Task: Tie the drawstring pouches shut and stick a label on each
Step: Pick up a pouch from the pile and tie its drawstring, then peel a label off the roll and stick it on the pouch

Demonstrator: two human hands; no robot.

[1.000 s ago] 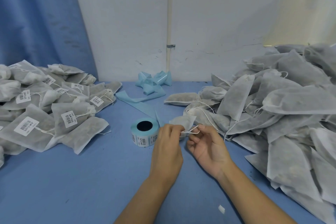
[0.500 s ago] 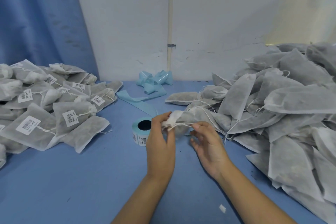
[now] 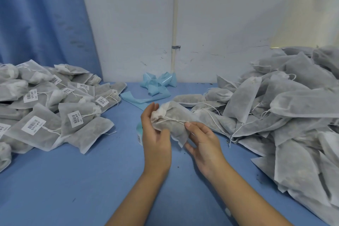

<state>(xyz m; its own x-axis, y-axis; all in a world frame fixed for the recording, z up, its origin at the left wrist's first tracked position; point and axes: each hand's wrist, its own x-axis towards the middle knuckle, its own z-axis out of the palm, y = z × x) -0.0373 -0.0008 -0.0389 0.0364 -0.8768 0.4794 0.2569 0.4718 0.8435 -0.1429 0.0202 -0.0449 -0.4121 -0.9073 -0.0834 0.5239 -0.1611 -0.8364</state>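
Two hands are holding one pouch at frame centre, left hand gripping its neck, right hand pinching its body. One label roll is lying behind them, one labelled heap at frame left, one larger heap at right.

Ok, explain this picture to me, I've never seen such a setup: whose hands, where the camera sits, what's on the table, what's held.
No machine here: these are a person's two bare hands, filmed by one camera worn on the head, looking forward and down. The left hand and right hand hold one grey pouch between them above the blue table. On the left lies a pile of labelled pouches, on the right a bigger pile showing no labels. A label roll sits partly hidden behind the left hand, and a crumpled blue strip lies by the wall.
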